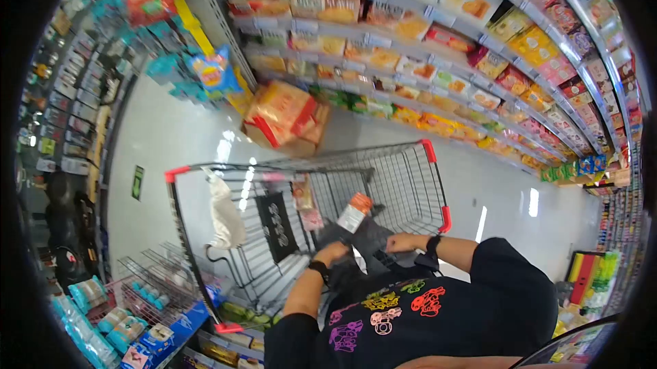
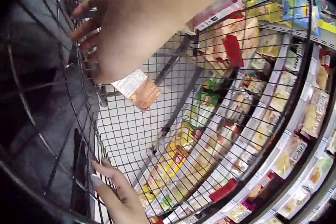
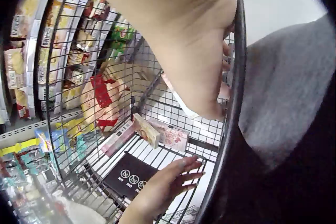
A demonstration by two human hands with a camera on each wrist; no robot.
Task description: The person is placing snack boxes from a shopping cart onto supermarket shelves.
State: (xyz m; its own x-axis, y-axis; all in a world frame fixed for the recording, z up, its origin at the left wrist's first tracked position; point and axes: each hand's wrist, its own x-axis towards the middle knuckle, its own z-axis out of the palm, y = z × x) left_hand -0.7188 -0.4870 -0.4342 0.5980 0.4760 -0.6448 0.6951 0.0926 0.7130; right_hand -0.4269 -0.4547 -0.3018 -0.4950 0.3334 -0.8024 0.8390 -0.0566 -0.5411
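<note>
In the head view my left hand (image 1: 332, 252) and right hand (image 1: 405, 242) are at the near side of a shopping cart (image 1: 410, 198). Loose, slightly bent fingers of the left hand (image 3: 160, 187) lie by the wires in the right wrist view. The right hand (image 2: 121, 195) has its thumb and forefinger apart beside the mesh in the left wrist view. Neither hand shows a thing in its grasp. Inside the cart, an orange-and-white box (image 1: 354, 213) is just beyond the hands. A pale box (image 3: 146, 130) and a pink box (image 3: 170, 136) are farther along.
A black sign (image 1: 277, 226) and a white cloth bag (image 1: 224, 213) hang at the cart's left end. Shelves of packaged snacks (image 1: 325, 6) line the aisle ahead. A carton of large red-and-tan packs (image 1: 287, 119) stands on the floor beyond the cart. A rack with blue packs (image 1: 154, 341) is at lower left.
</note>
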